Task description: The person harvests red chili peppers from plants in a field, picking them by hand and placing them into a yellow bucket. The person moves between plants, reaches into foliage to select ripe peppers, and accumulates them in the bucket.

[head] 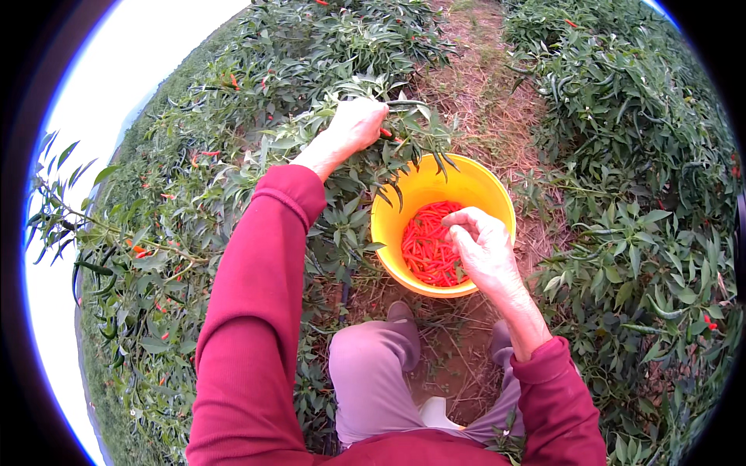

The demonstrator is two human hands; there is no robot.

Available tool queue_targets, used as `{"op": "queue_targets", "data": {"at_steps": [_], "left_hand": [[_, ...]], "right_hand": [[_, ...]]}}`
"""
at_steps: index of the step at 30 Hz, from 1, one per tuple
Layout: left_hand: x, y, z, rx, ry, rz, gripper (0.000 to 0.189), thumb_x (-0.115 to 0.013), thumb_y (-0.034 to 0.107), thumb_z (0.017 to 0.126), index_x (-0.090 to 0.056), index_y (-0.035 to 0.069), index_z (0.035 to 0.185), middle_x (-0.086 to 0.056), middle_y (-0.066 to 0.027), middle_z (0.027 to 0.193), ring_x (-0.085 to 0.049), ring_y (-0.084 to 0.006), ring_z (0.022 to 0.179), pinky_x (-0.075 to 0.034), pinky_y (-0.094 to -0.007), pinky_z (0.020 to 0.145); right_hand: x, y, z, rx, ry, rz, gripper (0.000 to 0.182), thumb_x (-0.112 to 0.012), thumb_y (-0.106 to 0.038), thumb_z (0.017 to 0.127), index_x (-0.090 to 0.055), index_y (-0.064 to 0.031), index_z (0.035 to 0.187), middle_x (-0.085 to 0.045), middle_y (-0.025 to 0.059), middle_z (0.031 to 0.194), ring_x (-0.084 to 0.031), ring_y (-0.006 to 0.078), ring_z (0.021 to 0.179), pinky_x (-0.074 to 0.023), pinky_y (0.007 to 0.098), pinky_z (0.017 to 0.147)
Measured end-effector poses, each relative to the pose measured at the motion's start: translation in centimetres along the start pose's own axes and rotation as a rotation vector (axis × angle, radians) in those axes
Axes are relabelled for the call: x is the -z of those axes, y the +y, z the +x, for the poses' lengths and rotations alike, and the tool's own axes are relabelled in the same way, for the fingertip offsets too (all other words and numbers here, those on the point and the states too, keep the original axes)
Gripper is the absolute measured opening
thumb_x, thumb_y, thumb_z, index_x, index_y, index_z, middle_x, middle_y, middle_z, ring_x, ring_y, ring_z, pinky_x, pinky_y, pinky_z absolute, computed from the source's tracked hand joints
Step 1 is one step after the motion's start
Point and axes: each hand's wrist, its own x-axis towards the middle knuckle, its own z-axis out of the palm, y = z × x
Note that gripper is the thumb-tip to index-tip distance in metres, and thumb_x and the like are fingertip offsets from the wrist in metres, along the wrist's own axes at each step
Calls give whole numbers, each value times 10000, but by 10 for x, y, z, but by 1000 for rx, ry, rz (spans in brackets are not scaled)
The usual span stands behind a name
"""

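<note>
My left hand [360, 122] is closed at the top of a leafy chili pepper branch, beside a long green chili [408, 103]; what its fingers hold is hidden. A partly covered red chili [385, 133] shows just below its knuckles. My right hand [479, 236] is over the right side of a yellow bucket [384, 233], thumb and forefinger curled near each other; I cannot tell whether anything is between them. Many red chilies [428, 247] lie in the bucket. Dark green chilies [398, 195] hang from the branch over the bucket's left rim.
Chili plants [629, 244] stand along the right, and more plants [233, 145] with red and green fruit fill the left. A dirt path [484, 99] strewn with dry straw runs between them. My shoe [400, 311] is just below the bucket, near a dark drip line.
</note>
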Motion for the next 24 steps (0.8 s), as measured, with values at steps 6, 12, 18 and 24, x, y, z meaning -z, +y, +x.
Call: {"op": "queue_targets", "data": {"at_steps": [6,12,18,24], "left_hand": [[3,-2,-10,-80,9,66,80,-536,119,791,-556,43,804,-602,-136,838,-620,-305,804,-512,-408,626],[-1,-3,-14,-259,-117,160,102,-582,109,745,-569,47,824,-564,-99,853,-595,-275,834,-530,-380,614],[10,5,-38,-197,22,41,87,-593,94,744,-576,35,806,-528,-121,888,-554,-287,893,-513,-365,707],[18,9,-58,318,229,-298,114,-567,119,754,-593,8,762,-598,-205,758,-603,-383,768,-483,-469,697]], "right_hand": [[-5,4,0,51,4,-38,160,-526,-44,836,-626,19,944,-649,78,775,-618,126,717,-499,271,690],[-10,5,3,32,-16,-30,159,-529,-45,834,-629,14,942,-646,69,766,-611,113,706,-496,266,683],[-19,-2,2,1,-48,5,148,-524,-29,838,-624,13,939,-626,39,741,-590,92,680,-488,241,650],[-22,5,1,-11,-101,-13,150,-509,-3,848,-616,5,953,-606,25,733,-549,73,626,-461,209,584]]}}
